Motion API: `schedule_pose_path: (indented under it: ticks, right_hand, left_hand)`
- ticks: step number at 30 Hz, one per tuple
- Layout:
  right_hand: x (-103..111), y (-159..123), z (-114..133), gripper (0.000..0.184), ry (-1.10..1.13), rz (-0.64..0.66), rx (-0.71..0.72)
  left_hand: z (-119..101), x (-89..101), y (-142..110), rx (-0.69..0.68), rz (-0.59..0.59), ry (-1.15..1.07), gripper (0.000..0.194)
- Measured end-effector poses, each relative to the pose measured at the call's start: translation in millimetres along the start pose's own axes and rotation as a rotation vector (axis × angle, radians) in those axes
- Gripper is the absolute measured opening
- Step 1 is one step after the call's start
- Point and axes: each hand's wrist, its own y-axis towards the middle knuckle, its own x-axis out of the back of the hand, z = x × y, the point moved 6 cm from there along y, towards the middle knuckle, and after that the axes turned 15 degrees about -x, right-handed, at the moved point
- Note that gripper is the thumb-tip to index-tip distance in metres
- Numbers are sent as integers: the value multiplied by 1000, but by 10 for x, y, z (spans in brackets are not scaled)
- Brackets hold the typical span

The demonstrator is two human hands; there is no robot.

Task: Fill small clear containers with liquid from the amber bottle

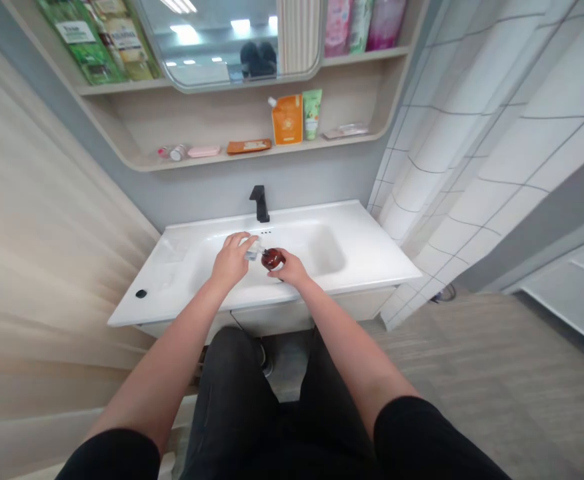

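Note:
Over the white sink basin, my right hand is wrapped round a brown bottle with a pale label. The bottle is tilted, its neck pointing left. My left hand grips a small clear container whose exact kind I cannot make out. The bottle's neck is at the container's right side; whether they touch is unclear. A small round black cap lies on the left end of the counter.
A black faucet stands behind the basin. Above, a shelf carries an orange pouch, a green tube and other small items. A mirror hangs there. Curtains are on the left, white tiles on the right.

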Motion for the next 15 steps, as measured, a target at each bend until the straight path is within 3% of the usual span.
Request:
schedule_pose_path:
  ticks: [15]
  right_hand:
    - [17, -27, 31, 80, 1, -5, -11]
  left_hand:
    - [-83, 127, 128, -109, 40, 59, 81]
